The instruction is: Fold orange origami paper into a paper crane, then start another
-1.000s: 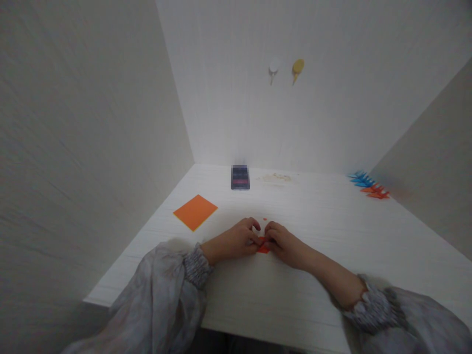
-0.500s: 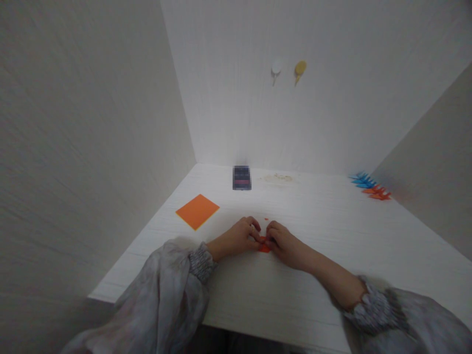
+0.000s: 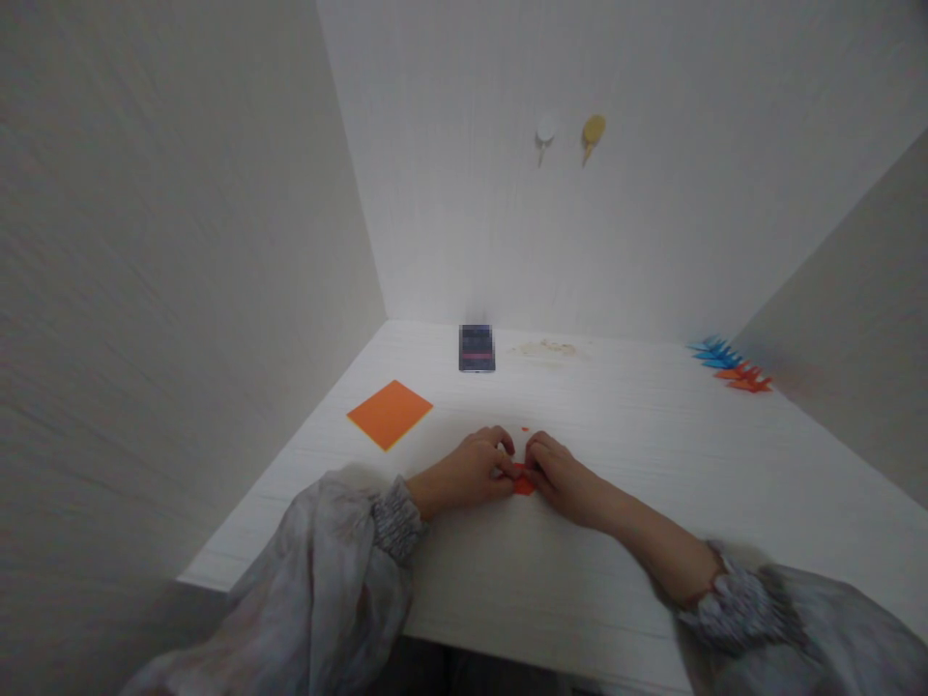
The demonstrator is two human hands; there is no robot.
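Between my hands a small piece of folded red-orange paper [image 3: 523,485] lies low over the white table. My left hand [image 3: 482,469] pinches its left side with curled fingers. From the right, my right hand [image 3: 558,476] is closed on the paper's other side, fingertips bent down. Much of the paper is hidden under the fingers, so its full shape cannot be made out. Just beyond the fingertips a tiny red-orange bit [image 3: 526,429] shows, perhaps a tip of the same paper or a separate scrap; I cannot tell which.
A stack of square orange paper [image 3: 390,414] lies left of my hands. A phone [image 3: 477,350] rests against the back wall. Blue folded paper figures [image 3: 716,352] and orange ones [image 3: 745,377] line the right edge. Two hooks, white [image 3: 544,135] and yellow [image 3: 593,130], hang on the wall.
Both hands stay at the paper with almost the same grip; finger positions differ only slightly. The whole view has shifted a little.
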